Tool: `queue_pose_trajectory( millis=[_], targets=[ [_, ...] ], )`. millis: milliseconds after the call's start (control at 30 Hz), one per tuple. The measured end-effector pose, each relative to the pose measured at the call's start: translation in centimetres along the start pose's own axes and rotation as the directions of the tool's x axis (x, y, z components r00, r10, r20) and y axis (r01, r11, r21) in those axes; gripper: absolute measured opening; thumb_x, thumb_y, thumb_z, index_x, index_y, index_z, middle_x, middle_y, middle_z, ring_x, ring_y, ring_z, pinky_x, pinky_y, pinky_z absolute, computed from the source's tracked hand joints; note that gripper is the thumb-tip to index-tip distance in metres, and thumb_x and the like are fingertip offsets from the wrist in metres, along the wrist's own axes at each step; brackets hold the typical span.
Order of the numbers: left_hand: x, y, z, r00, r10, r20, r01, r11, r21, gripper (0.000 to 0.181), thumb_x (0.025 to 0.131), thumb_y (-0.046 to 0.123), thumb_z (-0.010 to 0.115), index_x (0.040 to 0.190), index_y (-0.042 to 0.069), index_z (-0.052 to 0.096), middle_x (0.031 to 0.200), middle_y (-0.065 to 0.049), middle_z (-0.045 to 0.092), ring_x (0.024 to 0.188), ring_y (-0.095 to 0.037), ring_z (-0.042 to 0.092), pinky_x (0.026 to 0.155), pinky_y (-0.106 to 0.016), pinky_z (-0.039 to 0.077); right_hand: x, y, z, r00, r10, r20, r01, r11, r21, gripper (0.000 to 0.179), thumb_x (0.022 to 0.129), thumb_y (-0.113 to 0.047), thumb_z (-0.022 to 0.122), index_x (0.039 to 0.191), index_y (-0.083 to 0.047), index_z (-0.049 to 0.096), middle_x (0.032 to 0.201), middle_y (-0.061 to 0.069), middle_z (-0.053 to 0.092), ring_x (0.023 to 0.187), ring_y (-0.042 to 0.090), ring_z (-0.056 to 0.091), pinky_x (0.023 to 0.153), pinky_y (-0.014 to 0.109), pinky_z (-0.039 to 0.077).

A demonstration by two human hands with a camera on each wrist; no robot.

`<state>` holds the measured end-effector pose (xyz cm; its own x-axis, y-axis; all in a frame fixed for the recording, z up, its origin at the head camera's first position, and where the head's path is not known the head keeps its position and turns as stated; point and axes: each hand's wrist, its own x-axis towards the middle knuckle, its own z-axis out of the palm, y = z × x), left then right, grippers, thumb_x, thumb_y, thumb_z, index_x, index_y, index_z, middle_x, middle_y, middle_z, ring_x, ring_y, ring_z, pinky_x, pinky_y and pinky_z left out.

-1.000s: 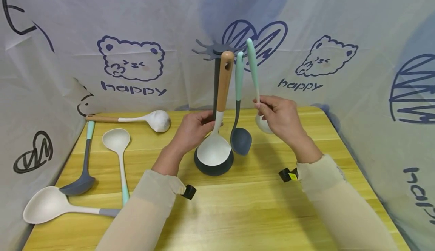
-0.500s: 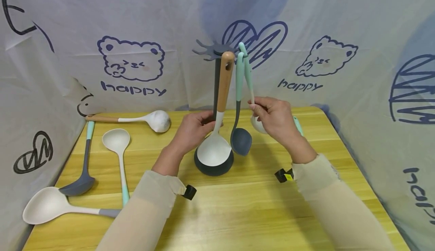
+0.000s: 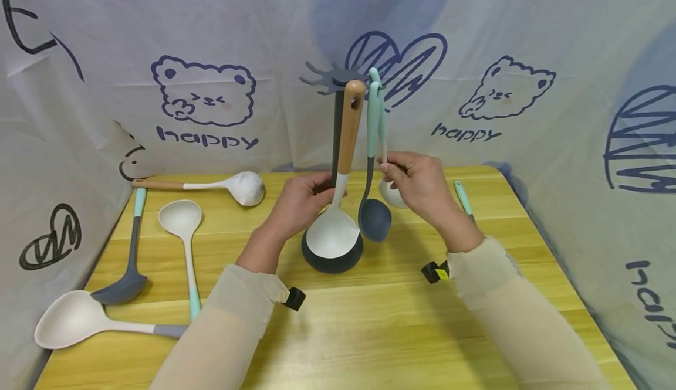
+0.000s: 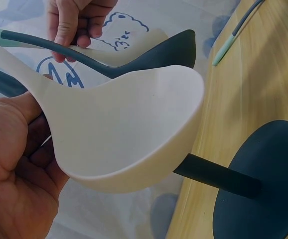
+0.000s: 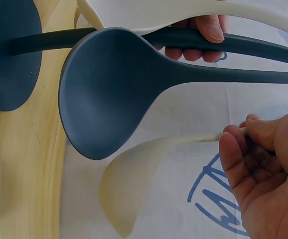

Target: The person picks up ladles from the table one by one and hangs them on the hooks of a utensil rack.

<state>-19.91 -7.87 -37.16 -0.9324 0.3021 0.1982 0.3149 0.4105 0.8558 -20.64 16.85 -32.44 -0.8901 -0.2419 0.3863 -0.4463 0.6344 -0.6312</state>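
Note:
A dark utensil stand with a pronged top point(image 3: 330, 79) and round base point(image 4: 263, 184) stands mid-table. My left hand point(image 3: 300, 202) grips its pole point(image 5: 194, 40). On the front hangs a white ladle with a wooden handle point(image 3: 331, 234). To its right hangs a dark ladle with a mint handle point(image 3: 376, 220). My right hand point(image 3: 422, 185) pinches the neck of another white ladle point(image 5: 134, 174) between thumb and fingers. That ladle is upright behind the dark one, its mint handle top point(image 3: 374, 74) right at the prongs, partly hidden by the dark ladle's handle.
Several utensils lie at the left: a wooden-handled white ladle point(image 3: 247, 189), a dark ladle point(image 3: 124, 287), a mint-handled white ladle point(image 3: 181, 217) and a large white one point(image 3: 71, 319). A mint-handled utensil point(image 3: 462, 196) lies at the right. Printed cloth point(image 3: 296, 26) surrounds the table.
My right hand has moved left with the white ladle, bringing its handle top to the prongs. The mint-handled utensil at the right has come into view. My left hand has stayed put.

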Motion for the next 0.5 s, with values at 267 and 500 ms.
queue_pose_trajectory(
  millis=[267, 500],
  targets=[
    [0.1, 0.1, 0.0, 1.000, -0.001, 0.001, 0.001, 1.000, 0.006, 0.024, 0.104, 0.020, 0.070, 0.125, 0.012, 0.078, 0.114, -0.006, 0.080, 0.106, -0.021, 0.076, 0.090, -0.042, 0.062, 0.5, -0.2, 0.5, 0.999, 0.009, 0.031, -0.010, 1.000, 0.019, 0.018, 0.105, -0.011, 0.067, 0.113, 0.000, 0.079, 0.096, 0.017, 0.079, 0.080, 0.026, 0.076, 0.067, 0.033, 0.064],
    [0.1, 0.1, 0.1, 1.000, 0.008, 0.002, -0.007, 1.000, -0.006, 0.026, 0.104, 0.019, 0.070, 0.127, 0.010, 0.077, 0.113, -0.007, 0.081, 0.105, -0.022, 0.077, 0.088, -0.042, 0.062, 1.3, -0.4, 1.0, 0.999, 0.024, 0.049, -0.025, 0.999, 0.029, 0.019, 0.106, -0.008, 0.063, 0.113, -0.002, 0.080, 0.092, 0.014, 0.078, 0.077, 0.024, 0.075, 0.069, 0.035, 0.064]
  ],
)
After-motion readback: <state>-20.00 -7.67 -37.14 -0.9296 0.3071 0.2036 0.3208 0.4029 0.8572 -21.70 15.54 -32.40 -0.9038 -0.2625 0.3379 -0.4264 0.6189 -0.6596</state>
